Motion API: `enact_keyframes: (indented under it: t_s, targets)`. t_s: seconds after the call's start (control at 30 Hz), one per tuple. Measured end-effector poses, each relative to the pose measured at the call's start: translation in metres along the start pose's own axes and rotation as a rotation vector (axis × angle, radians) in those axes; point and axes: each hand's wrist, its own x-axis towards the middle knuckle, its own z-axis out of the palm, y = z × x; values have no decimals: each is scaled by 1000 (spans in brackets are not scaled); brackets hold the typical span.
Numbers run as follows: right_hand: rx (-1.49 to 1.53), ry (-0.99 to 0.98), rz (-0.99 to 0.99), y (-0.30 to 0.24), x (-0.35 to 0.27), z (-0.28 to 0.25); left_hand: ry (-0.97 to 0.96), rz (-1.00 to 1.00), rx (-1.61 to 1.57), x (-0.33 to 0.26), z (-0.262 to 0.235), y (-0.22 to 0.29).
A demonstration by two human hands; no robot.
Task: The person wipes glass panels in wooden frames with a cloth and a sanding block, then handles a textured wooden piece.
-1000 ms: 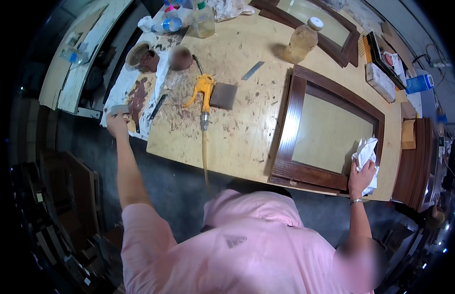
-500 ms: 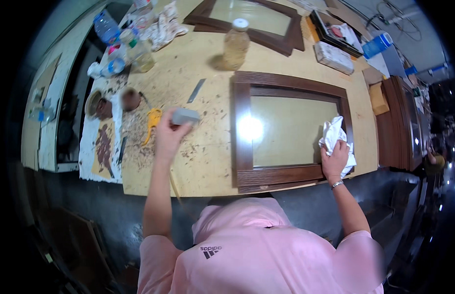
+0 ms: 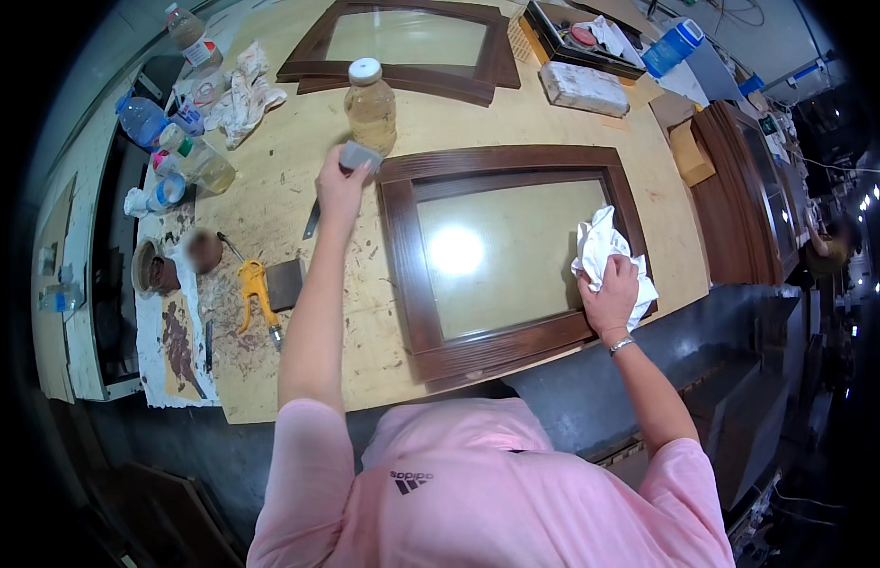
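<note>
Head view: left hand [image 3: 340, 185], fingers curled around a small grey sanding block [image 3: 359, 154] at the top-left corner of the dark wooden frame [image 3: 407, 256], just below a plastic bottle [image 3: 369, 106]. Right hand [image 3: 610, 295], fingers closed over a white rag [image 3: 599, 244], pressing it on the frame's right rail.

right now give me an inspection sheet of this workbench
surface: pale wooden bench top, stained and littered with chips at its left
job's things: dark wooden frame lying flat; grey block; white rag
clutter: jar of yellowish liquid, plastic bottles, yellow-handled tool, second frame
grippers: left hand fingers hold the block at the frame's top left corner; right hand presses the rag on the frame's right rail
cables: some at top right, unclear
surroundings: dark floor, brown panels to the right
</note>
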Motion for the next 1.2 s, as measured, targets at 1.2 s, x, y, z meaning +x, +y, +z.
enact_keyframes:
  t_s: [1.2]
  targets:
    - [45,-10,-202,6,2,-3,95,-211,216,-361,-56,113]
